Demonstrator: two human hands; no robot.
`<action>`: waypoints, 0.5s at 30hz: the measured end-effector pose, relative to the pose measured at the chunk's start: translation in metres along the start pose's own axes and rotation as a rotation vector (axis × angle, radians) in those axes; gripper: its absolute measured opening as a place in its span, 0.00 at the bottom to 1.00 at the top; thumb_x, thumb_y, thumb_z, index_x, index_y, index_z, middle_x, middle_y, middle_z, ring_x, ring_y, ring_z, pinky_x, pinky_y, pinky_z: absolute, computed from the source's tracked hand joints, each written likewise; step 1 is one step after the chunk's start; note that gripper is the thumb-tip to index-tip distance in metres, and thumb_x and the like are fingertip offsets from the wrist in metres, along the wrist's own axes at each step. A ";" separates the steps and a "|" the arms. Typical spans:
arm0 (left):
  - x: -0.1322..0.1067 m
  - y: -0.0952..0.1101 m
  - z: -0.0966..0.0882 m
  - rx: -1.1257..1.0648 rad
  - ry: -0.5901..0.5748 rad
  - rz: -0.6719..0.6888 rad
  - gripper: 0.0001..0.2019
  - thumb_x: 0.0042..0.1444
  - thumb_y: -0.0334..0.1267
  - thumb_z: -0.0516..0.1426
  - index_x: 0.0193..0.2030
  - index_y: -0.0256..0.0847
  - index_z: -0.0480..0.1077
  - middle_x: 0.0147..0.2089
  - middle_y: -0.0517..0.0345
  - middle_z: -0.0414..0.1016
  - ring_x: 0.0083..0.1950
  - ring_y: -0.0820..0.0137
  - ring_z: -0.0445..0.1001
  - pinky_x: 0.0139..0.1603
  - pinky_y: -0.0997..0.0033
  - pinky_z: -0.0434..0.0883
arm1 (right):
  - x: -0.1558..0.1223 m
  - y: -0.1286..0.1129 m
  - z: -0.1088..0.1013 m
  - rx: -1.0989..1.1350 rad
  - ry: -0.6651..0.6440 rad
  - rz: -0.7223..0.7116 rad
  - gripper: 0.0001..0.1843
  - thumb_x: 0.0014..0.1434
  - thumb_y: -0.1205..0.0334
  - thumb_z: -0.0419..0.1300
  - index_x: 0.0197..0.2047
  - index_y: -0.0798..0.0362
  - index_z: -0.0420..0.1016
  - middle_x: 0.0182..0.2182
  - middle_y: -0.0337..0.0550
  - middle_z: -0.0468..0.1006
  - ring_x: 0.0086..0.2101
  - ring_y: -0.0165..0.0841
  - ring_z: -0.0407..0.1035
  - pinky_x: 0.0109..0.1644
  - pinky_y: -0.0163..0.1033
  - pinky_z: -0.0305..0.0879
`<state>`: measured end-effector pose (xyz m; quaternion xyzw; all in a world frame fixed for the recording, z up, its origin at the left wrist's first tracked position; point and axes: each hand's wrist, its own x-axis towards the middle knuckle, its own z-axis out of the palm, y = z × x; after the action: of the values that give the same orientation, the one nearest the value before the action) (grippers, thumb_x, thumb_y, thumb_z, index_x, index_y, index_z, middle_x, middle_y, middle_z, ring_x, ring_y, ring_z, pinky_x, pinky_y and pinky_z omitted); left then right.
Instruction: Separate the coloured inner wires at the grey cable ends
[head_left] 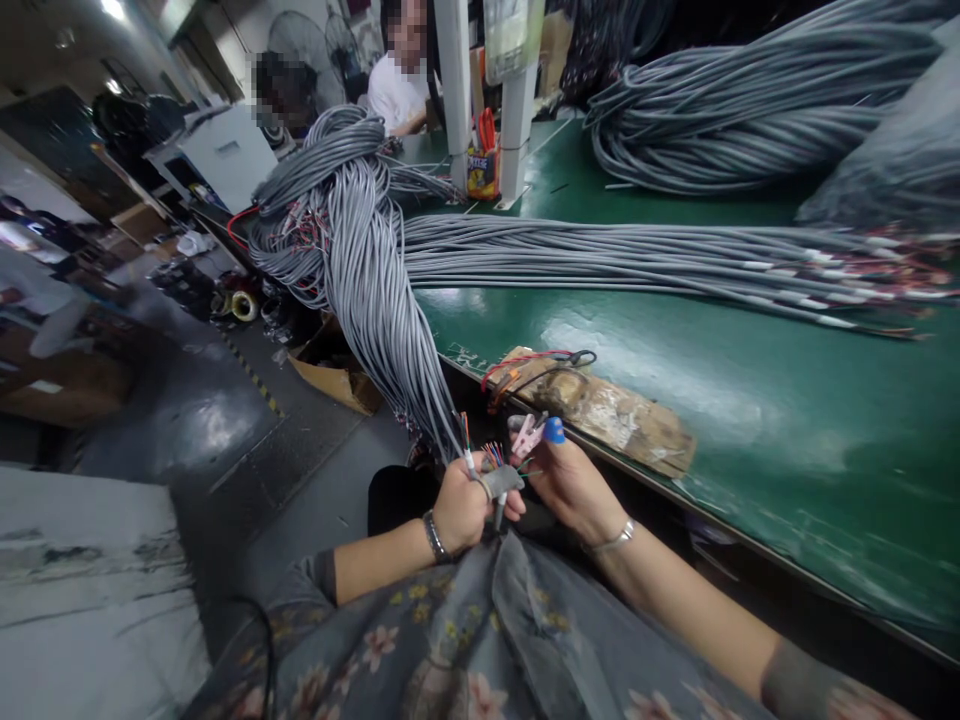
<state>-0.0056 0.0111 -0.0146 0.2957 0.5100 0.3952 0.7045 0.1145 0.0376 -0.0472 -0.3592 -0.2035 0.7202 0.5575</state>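
Your left hand is clenched round one thin grey round-jacketed cable, keeping its stripped coloured wire ends upright just below the green-topped work surface. Your right hand, its fingers blue-capped, pinches those wires to fan them. The bundle of long grey cables drapes off the surface's edge within reach. No writing is legible.

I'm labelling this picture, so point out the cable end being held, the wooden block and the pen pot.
cable end point(470, 462), head view, stripped tip by left hand
wooden block point(607, 408), head view, top face
pen pot point(484, 170), head view, front side
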 end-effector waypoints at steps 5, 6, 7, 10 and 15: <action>-0.002 -0.003 -0.003 0.017 -0.015 0.026 0.22 0.31 0.52 0.67 0.21 0.36 0.66 0.13 0.60 0.67 0.14 0.75 0.65 0.17 0.76 0.62 | -0.003 -0.002 0.001 0.083 -0.028 0.023 0.22 0.38 0.38 0.69 0.26 0.49 0.78 0.24 0.36 0.78 0.25 0.29 0.67 0.30 0.34 0.66; -0.003 -0.004 -0.005 0.019 -0.022 0.036 0.22 0.31 0.52 0.67 0.21 0.36 0.66 0.13 0.60 0.67 0.14 0.75 0.65 0.17 0.76 0.63 | -0.004 -0.003 0.001 0.085 -0.039 0.029 0.22 0.40 0.38 0.68 0.26 0.48 0.78 0.25 0.37 0.78 0.25 0.29 0.68 0.30 0.34 0.66; -0.004 -0.005 -0.006 0.021 -0.033 0.046 0.22 0.32 0.52 0.67 0.21 0.36 0.66 0.13 0.60 0.68 0.15 0.76 0.65 0.18 0.76 0.63 | -0.005 -0.005 0.001 0.078 -0.054 0.039 0.21 0.42 0.38 0.67 0.27 0.48 0.78 0.25 0.37 0.78 0.25 0.29 0.68 0.30 0.34 0.67; -0.007 -0.008 -0.011 0.017 -0.064 0.083 0.21 0.36 0.52 0.67 0.23 0.36 0.68 0.16 0.59 0.70 0.16 0.76 0.66 0.19 0.76 0.65 | -0.008 -0.007 0.001 0.033 -0.089 0.048 0.19 0.44 0.41 0.68 0.28 0.49 0.79 0.25 0.38 0.77 0.25 0.28 0.67 0.29 0.33 0.66; -0.006 -0.010 -0.013 -0.028 -0.021 0.141 0.21 0.37 0.52 0.66 0.25 0.36 0.68 0.16 0.60 0.70 0.16 0.75 0.67 0.17 0.77 0.63 | -0.009 -0.008 0.001 0.001 -0.063 0.022 0.18 0.44 0.44 0.69 0.30 0.50 0.80 0.23 0.36 0.74 0.24 0.26 0.64 0.27 0.30 0.66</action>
<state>-0.0162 0.0010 -0.0235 0.3251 0.4750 0.4479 0.6842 0.1206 0.0312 -0.0381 -0.3383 -0.2164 0.7374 0.5431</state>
